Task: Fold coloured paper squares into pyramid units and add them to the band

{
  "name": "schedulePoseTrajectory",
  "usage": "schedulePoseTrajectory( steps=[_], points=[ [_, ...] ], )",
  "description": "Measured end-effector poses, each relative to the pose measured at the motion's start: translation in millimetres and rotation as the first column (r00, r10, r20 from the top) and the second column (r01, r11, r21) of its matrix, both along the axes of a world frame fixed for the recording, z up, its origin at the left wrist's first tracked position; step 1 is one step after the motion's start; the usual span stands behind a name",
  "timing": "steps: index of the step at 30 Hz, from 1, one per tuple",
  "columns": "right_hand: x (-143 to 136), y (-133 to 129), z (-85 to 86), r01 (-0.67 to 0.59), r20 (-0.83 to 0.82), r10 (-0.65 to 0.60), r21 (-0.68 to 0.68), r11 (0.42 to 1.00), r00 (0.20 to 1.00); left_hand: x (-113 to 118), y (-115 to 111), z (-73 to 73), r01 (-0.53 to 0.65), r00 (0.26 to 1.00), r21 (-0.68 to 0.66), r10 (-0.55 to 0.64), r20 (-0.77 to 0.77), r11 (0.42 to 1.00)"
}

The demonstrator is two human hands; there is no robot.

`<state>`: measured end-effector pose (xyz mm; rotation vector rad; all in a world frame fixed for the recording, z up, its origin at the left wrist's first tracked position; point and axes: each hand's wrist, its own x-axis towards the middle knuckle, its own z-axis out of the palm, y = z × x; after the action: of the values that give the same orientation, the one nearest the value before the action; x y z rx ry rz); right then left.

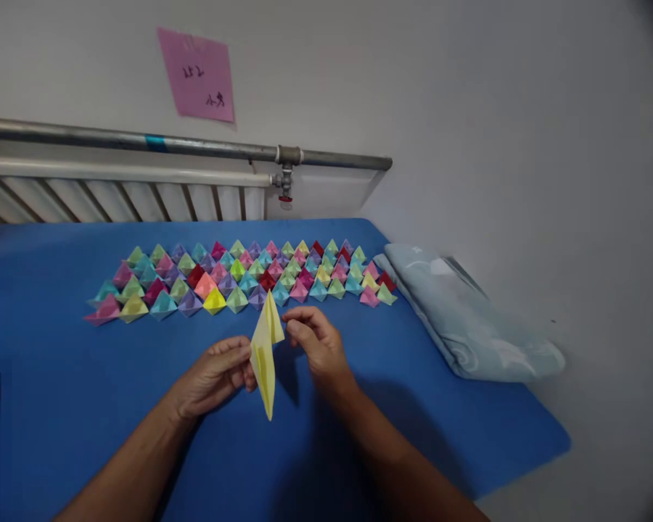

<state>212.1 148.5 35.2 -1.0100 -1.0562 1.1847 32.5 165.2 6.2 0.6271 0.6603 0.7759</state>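
Note:
A pale yellow piece of folded paper (263,355) is held upright, with pointed ends at top and bottom and a flap opening toward the right. My left hand (220,373) grips its left edge between thumb and fingers. Just right of the upper flap is my right hand (318,348), its fingers curled and thumb drawn close to the index finger. I see nothing between those fingertips, and a narrow gap seems to part them from the paper. Beyond both hands, rows of small folded paper pieces (215,300) in many colours stand on the blue bed surface (207,478).
A folded light blue blanket (457,319) lies at the right, against the wall. Along the back run a metal pipe (212,146) with a red-handled valve (286,197) and a white radiator (136,199). A pink paper note (199,76) is stuck on the wall above.

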Motion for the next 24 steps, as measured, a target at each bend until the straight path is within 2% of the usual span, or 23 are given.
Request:
schedulePoseTrajectory(
  steps=[4, 10, 16, 18, 20, 24],
  points=[
    [-1.0, -1.3, 6.7, -0.009, -0.061, 0.006, -0.051, 0.999, 0.998, -0.9, 2.1, -2.2, 0.044, 0.998, 0.007, -0.044, -0.034, 0.999],
    [-3.2, -2.2, 8.9, -0.016, -0.068, 0.011, -0.085, 0.996, 0.998, -3.0, 1.0, -6.9, 0.098, 0.994, 0.038, -0.096, -0.057, 0.994],
    [2.0, -1.1, 7.5, -0.018, -0.021, 0.016, -0.114, 0.993, 1.0, -3.4, -0.6, -1.8, 0.12, 0.987, 0.057, -0.112, -0.116, 0.991],
    [6.0, 0.0, 6.9, -0.061, -0.021, 0.058, -0.143, 0.988, 0.998, -4.7, -0.4, 0.6, 0.137, 0.979, 0.069, -0.124, -0.16, 0.988],
    [10.6, 1.6, 6.4, -0.153, -0.061, 0.144, -0.207, 0.966, 0.988, -6.9, 0.1, 2.1, 0.159, 0.969, 0.076, -0.141, -0.203, 0.984],
    [16.1, 4.4, 2.5, -0.336, -0.1, 0.321, -0.334, 0.881, 0.942, -11.4, 0.6, 2.9, 0.229, 0.944, 0.063, -0.206, -0.258, 0.971]
  ],
)
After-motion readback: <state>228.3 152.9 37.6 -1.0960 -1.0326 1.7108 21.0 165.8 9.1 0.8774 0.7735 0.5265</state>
